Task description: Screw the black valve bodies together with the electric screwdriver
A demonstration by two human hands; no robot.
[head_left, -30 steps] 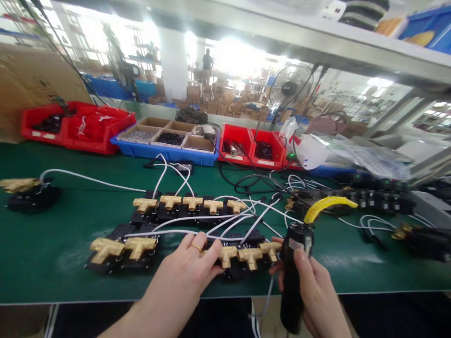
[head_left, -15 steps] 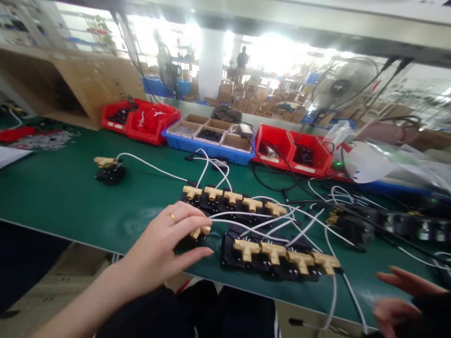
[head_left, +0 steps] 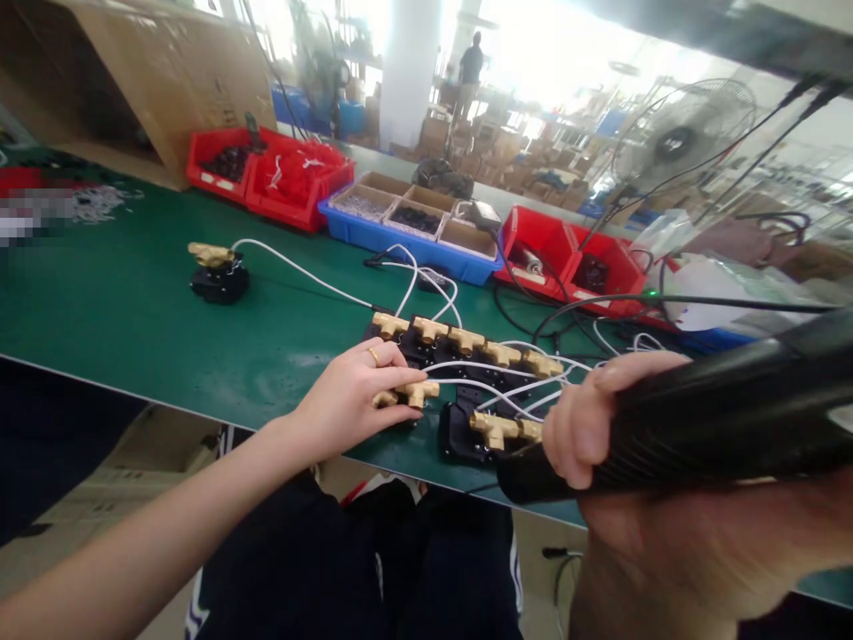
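My left hand (head_left: 353, 391), with a ring on one finger, pinches a brass T-shaped fitting (head_left: 418, 392) on a black base near the table's front edge. At the right, my right hand (head_left: 586, 427) is wrapped round a thick black tool (head_left: 720, 409), large and close to the camera. Behind my left hand runs a row of black units topped with brass fittings (head_left: 466, 340), white cables attached. A second row, with a brass fitting (head_left: 494, 428) showing, is partly hidden behind the tool and my right hand.
One more black unit (head_left: 219, 281) with a brass fitting stands at the left on the green table (head_left: 133, 329). Along the back are red bins (head_left: 299, 213), a divided blue tray (head_left: 413, 236) and a cardboard box (head_left: 179, 80). A fan (head_left: 680, 142) and a distant person (head_left: 472, 67) show beyond.
My left hand has closed on the brass fitting. My right hand has come in from the lower right and now holds the black tool. The camera view has shifted and tilted.
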